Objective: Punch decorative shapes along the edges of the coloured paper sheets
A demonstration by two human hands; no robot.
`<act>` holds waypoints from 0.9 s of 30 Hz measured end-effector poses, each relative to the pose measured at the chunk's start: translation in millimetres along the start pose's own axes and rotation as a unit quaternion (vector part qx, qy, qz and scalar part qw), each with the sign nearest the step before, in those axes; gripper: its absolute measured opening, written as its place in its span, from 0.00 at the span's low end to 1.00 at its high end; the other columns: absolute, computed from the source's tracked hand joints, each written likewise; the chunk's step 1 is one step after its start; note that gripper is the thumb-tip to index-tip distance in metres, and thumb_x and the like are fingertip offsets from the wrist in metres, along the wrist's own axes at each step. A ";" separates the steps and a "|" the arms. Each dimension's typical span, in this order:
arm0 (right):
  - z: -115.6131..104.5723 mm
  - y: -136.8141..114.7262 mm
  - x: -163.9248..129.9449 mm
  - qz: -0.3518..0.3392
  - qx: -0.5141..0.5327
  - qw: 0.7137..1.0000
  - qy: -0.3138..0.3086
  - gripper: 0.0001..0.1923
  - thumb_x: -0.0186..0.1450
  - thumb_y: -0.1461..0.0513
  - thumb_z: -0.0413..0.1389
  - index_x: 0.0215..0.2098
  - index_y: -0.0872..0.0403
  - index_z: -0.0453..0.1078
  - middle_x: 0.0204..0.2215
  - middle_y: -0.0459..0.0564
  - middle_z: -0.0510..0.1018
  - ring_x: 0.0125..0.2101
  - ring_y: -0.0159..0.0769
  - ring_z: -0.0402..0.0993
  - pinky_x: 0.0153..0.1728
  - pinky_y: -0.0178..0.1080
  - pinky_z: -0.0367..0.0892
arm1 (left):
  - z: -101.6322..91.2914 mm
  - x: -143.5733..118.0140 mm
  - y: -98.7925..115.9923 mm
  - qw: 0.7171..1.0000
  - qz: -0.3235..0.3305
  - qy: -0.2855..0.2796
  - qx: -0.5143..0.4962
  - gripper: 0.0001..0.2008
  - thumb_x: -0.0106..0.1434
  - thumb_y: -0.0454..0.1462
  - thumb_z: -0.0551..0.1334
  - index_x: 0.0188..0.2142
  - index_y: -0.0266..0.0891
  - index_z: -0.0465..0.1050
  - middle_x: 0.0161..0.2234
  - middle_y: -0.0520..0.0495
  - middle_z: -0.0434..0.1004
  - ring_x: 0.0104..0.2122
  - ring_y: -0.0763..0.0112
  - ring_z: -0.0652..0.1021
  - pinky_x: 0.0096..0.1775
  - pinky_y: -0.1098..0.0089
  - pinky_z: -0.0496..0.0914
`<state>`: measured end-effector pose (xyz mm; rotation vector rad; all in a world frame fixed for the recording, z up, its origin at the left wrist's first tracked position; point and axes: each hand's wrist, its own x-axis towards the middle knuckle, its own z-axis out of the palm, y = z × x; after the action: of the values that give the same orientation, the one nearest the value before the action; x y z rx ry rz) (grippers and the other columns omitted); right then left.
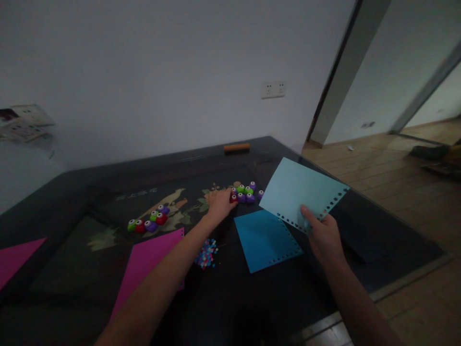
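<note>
Head view, looking down along my two forearms: my left hand (219, 204) is stretched forward over the dark table (389, 240), palm down with fingers loosely curled, and its fingertips rest on a small red paper punch (234, 197) at the near-left edge of a cluster of punches (247, 193) in green, purple and red; whether the fingers actually close round the red one I cannot tell. My right hand (324, 236) is pinched on the lower edge of a pale blue sheet of paper (300, 192), thumb on top, holding it lifted and tilted above the table; a row of small punched shapes runs along that edge and up its right side. Just below and left of it, between my two hands, a darker blue sheet (264, 240) lies flat on the table, with punched holes down its right and lower edges. Beside my left forearm sits a little heap of coloured paper confetti (206, 254), touching the table next to a magenta sheet (147, 264) that my arm partly covers. Farther left lies a second cluster of punches (149, 220), well apart from my hand, and another magenta sheet (16, 257) at the picture's left edge. At the table's far side an orange stick-shaped object (236, 147) lies near the wall, under a pair of wall sockets (273, 89).
</note>
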<state>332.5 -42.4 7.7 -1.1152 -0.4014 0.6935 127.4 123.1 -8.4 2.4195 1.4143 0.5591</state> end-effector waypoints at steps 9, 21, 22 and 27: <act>-1.9 3.7 2.2 -0.009 -0.035 0.999 -0.006 0.19 0.46 0.58 0.67 0.35 0.56 0.74 0.36 0.51 0.80 0.35 0.39 0.77 0.39 0.41 0.72 | -2.2 -5.3 -4.8 0.996 -0.002 0.029 -0.081 0.13 0.54 0.35 0.66 0.40 0.39 0.68 0.42 0.43 0.73 0.40 0.62 0.75 0.43 0.64 0.66; 1.3 6.5 -11.2 0.088 -0.131 0.978 -0.133 0.18 0.46 0.56 0.68 0.32 0.57 0.75 0.28 0.52 0.81 0.24 0.41 0.76 0.27 0.42 0.73 | -33.8 -86.1 7.0 0.942 0.002 -0.064 -0.330 0.14 0.66 0.40 0.50 0.38 0.35 0.72 0.33 0.45 0.78 0.31 0.69 0.77 0.31 0.71 0.71; 2.5 7.0 -13.4 0.103 -0.150 0.971 -0.153 0.18 0.46 0.56 0.68 0.31 0.58 0.75 0.27 0.52 0.81 0.23 0.41 0.76 0.26 0.42 0.72 | -34.4 -92.8 12.0 0.926 -0.013 -0.081 -0.368 0.16 0.66 0.42 0.50 0.37 0.35 0.73 0.33 0.44 0.78 0.31 0.69 0.78 0.31 0.71 0.70; 7.9 10.9 -22.0 0.126 -0.225 0.940 -0.223 0.15 0.47 0.56 0.67 0.29 0.57 0.76 0.25 0.52 0.81 0.22 0.41 0.76 0.22 0.40 0.71 | -35.9 -112.8 30.2 0.908 -0.063 -0.119 -0.397 0.13 0.61 0.44 0.55 0.29 0.37 0.72 0.24 0.50 0.76 0.24 0.71 0.75 0.26 0.72 0.67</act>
<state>308.4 -49.3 1.8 -1.4558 -0.8443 1.1257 83.8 11.5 15.3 1.6635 0.9640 0.6241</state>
